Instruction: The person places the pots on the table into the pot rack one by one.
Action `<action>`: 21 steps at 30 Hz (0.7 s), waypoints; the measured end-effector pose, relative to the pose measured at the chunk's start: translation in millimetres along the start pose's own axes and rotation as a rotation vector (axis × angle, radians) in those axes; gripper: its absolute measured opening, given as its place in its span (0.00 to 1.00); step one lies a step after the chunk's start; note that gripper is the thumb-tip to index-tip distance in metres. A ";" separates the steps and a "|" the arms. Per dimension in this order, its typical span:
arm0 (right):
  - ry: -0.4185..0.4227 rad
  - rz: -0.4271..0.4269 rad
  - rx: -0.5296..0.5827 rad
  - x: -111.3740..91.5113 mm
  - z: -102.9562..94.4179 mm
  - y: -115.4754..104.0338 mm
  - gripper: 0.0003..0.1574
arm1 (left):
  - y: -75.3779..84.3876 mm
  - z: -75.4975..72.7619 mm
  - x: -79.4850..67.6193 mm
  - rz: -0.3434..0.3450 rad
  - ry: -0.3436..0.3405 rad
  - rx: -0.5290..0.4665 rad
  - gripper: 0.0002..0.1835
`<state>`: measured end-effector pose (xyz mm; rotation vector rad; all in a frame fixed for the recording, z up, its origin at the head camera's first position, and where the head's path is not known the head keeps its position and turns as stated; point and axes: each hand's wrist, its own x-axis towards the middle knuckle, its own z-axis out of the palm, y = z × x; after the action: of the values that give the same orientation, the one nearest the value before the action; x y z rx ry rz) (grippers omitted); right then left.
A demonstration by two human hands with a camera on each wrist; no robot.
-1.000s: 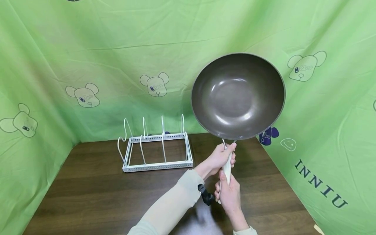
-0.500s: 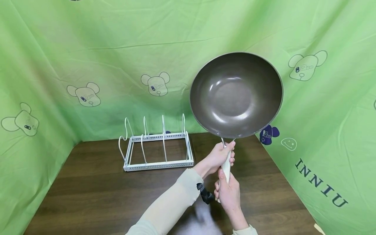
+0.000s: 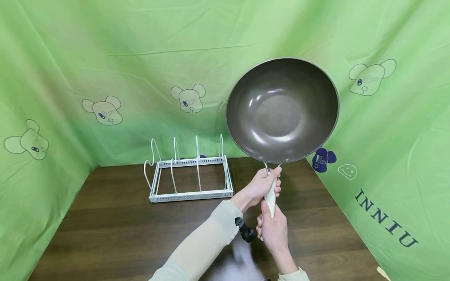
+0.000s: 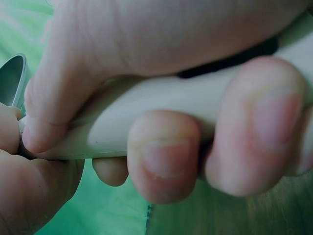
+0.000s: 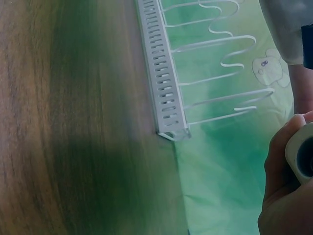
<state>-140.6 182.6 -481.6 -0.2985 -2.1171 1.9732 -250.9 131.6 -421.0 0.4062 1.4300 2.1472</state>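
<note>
A large wok [image 3: 277,113] with a dark grey-brown inside is held up by its pale handle [image 3: 270,201], its bowl facing the head camera. The left hand [image 3: 261,186] grips the upper handle just under the bowl, thumb pointing up along it. Lower down, the right hand [image 3: 275,230] wraps the handle near its end. Close up in the left wrist view, curled fingers [image 4: 164,156] and a thumb surround the handle, with part of the wok [image 4: 12,81] at the left edge. The hollow handle end [image 5: 304,154] shows at the right of the right wrist view.
To the left of the hands, a white metal rack [image 3: 191,196] with several upright wire dividers stands on the dark wooden table [image 3: 116,234]. A green printed cloth [image 3: 133,70] hangs behind and at both sides. A black device [image 3: 245,231] hangs at the left wrist.
Against the backdrop, the wok has drifted slightly left; the head view itself has shifted a little. Both hands keep the same grip on the handle.
</note>
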 end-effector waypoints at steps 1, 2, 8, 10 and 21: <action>0.000 -0.001 0.001 -0.2 0.3 -0.4 0.25 | 0.3 -0.3 -0.3 0.001 -0.002 0.000 0.13; 0.000 -0.003 0.001 -0.4 0.6 -0.8 0.25 | 0.7 -0.5 -0.7 0.002 -0.002 -0.001 0.13; 0.005 -0.018 -0.026 -2.5 1.6 -2.4 0.28 | 1.8 -1.5 -2.1 -0.006 0.003 -0.013 0.13; 0.014 -0.020 -0.043 -2.9 1.6 -1.7 0.28 | 2.0 -1.3 -2.4 -0.007 0.007 -0.017 0.14; 0.026 -0.042 -0.058 -3.2 1.9 -0.7 0.28 | 1.6 -2.6 -3.3 0.008 -0.006 -0.024 0.14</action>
<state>-138.1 179.8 -481.1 -0.2856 -2.1496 1.8768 -250.0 127.2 -420.4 0.4103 1.4001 2.1656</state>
